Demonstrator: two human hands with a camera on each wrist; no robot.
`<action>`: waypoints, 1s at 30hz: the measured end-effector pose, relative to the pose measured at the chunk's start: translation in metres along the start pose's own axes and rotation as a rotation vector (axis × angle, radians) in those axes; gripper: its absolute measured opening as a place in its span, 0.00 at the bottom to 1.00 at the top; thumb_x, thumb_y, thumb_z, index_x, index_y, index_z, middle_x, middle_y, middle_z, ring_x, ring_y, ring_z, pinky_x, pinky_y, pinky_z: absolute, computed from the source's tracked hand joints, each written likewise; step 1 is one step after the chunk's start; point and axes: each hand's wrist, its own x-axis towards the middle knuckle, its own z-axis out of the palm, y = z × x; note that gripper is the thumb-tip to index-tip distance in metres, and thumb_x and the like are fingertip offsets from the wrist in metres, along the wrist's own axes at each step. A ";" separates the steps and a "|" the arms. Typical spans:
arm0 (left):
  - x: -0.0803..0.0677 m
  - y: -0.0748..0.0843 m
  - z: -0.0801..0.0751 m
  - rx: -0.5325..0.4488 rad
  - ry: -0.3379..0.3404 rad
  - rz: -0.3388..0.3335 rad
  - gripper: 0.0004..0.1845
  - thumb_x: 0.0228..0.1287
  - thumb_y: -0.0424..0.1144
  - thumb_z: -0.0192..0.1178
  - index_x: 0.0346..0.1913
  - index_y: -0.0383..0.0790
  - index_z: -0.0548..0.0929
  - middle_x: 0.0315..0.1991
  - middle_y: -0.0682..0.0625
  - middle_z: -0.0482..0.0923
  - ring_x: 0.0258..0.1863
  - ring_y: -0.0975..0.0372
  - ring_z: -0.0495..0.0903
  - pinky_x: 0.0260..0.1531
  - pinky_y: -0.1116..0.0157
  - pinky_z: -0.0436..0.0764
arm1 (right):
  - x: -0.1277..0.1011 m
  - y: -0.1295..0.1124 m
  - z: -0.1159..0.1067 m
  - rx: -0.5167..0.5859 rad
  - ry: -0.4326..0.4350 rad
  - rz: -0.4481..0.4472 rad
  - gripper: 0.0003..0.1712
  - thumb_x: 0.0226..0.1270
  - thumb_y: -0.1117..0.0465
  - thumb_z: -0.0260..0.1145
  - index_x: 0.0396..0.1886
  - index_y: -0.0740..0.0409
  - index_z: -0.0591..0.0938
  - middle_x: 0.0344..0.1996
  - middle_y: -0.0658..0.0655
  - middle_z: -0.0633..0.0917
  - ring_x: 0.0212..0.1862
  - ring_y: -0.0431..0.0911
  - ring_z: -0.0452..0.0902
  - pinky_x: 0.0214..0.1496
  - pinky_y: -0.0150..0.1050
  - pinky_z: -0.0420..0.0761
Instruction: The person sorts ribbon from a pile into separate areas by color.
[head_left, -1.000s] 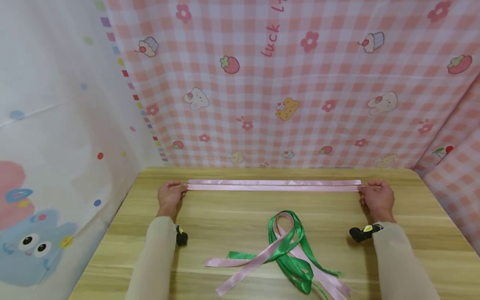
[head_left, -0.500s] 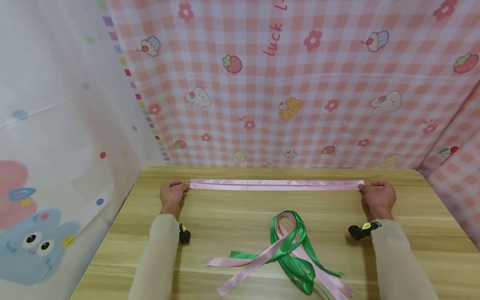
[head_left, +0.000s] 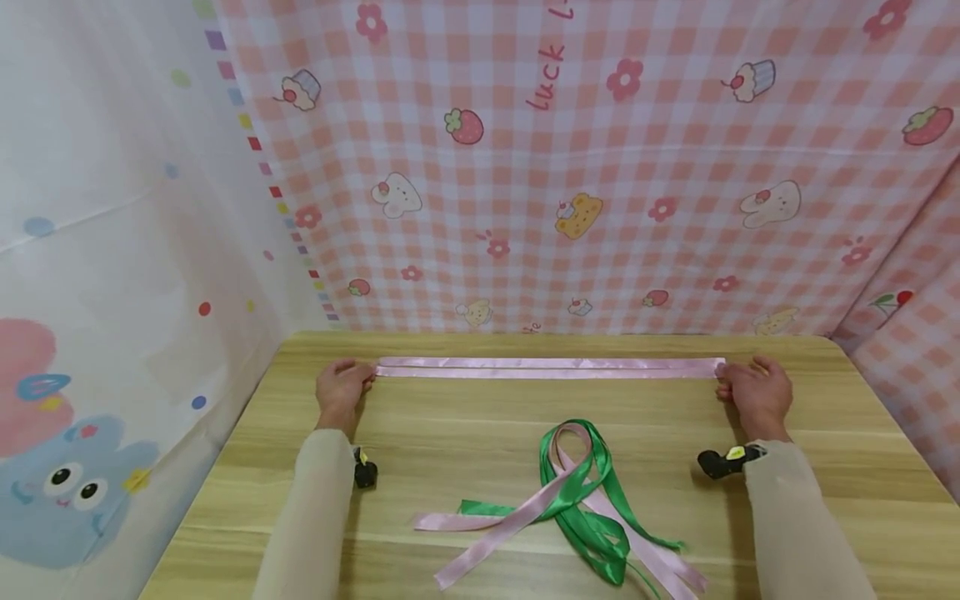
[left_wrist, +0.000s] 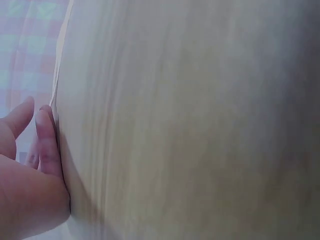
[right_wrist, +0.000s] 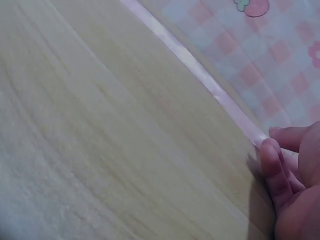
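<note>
Satin pink ribbon [head_left: 550, 367] lies doubled and flat at the table's [head_left: 465, 433] 12 o'clock edge. Left hand [head_left: 341, 390] and right hand [head_left: 757, 393] each pinch one end. Judged light, limp, slippery; best held at the ends.

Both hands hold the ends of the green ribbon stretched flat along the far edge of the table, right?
Not quite: the stretched ribbon is pink, not green, as the head view shows. The left hand and right hand do hold its ends; the green ribbon lies loose nearer the person.
</note>
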 end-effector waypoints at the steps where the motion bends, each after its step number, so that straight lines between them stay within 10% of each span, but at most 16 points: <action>1: -0.001 0.000 -0.002 -0.018 -0.001 -0.007 0.28 0.60 0.26 0.67 0.63 0.30 0.70 0.28 0.54 0.83 0.24 0.69 0.83 0.27 0.76 0.81 | -0.001 0.000 -0.001 0.020 -0.002 -0.009 0.41 0.60 0.71 0.70 0.69 0.58 0.60 0.17 0.41 0.85 0.14 0.38 0.79 0.17 0.33 0.80; 7: -0.004 0.001 -0.010 -0.102 -0.048 -0.039 0.33 0.63 0.26 0.66 0.68 0.32 0.65 0.33 0.55 0.83 0.28 0.69 0.83 0.34 0.75 0.82 | -0.009 -0.001 -0.007 0.080 0.003 -0.031 0.22 0.62 0.73 0.67 0.47 0.52 0.66 0.15 0.46 0.83 0.13 0.39 0.79 0.17 0.32 0.80; 11: -0.012 0.000 -0.011 -0.042 -0.118 -0.002 0.33 0.64 0.28 0.64 0.69 0.29 0.62 0.31 0.56 0.82 0.26 0.70 0.82 0.32 0.75 0.82 | -0.021 0.000 -0.006 -0.109 -0.075 -0.073 0.15 0.65 0.66 0.68 0.43 0.54 0.70 0.15 0.43 0.79 0.14 0.35 0.74 0.17 0.30 0.77; 18: -0.051 -0.006 0.012 0.144 -0.347 0.110 0.24 0.66 0.27 0.60 0.62 0.24 0.67 0.34 0.47 0.86 0.28 0.68 0.82 0.34 0.72 0.83 | -0.071 0.002 0.019 -0.592 -0.499 -0.453 0.12 0.70 0.62 0.66 0.42 0.69 0.77 0.24 0.45 0.80 0.25 0.37 0.71 0.26 0.33 0.75; 23: -0.095 -0.008 0.037 0.237 -0.548 0.148 0.21 0.67 0.27 0.61 0.60 0.27 0.71 0.48 0.31 0.82 0.37 0.57 0.85 0.43 0.60 0.85 | -0.118 0.001 0.048 -0.621 -0.758 -0.607 0.07 0.65 0.67 0.69 0.36 0.66 0.79 0.28 0.54 0.80 0.30 0.39 0.72 0.30 0.31 0.75; 30: -0.157 -0.016 0.062 0.334 -0.885 0.133 0.23 0.66 0.32 0.64 0.60 0.30 0.71 0.49 0.35 0.83 0.47 0.48 0.85 0.48 0.57 0.83 | -0.164 0.008 0.071 -0.650 -1.018 -0.680 0.05 0.63 0.71 0.69 0.34 0.60 0.81 0.28 0.51 0.80 0.31 0.42 0.72 0.33 0.32 0.73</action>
